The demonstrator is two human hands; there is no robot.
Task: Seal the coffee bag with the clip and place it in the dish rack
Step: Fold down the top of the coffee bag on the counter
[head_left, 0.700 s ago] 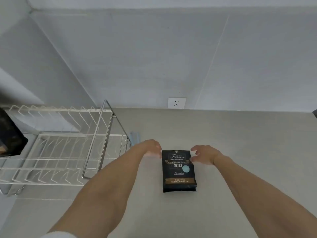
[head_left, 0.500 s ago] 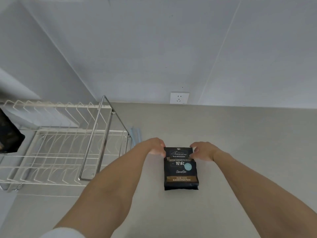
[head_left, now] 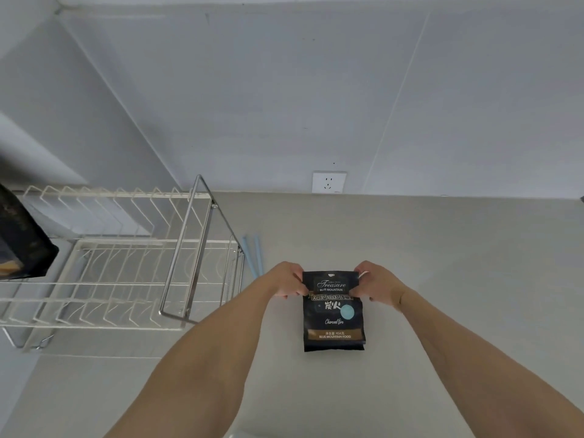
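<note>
Coffee bag flat on counter, just right of dish rack. Left hand and right hand pinching bag's top corners. Blue clip (unused) on counter between rack and left hand.

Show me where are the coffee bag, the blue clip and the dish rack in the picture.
coffee bag [head_left: 333, 314]: head view, middle of the printed front.
blue clip [head_left: 252, 259]: head view, on its long bars, beside the rack.
dish rack [head_left: 126, 289]: head view, on the white wire floor.
</note>
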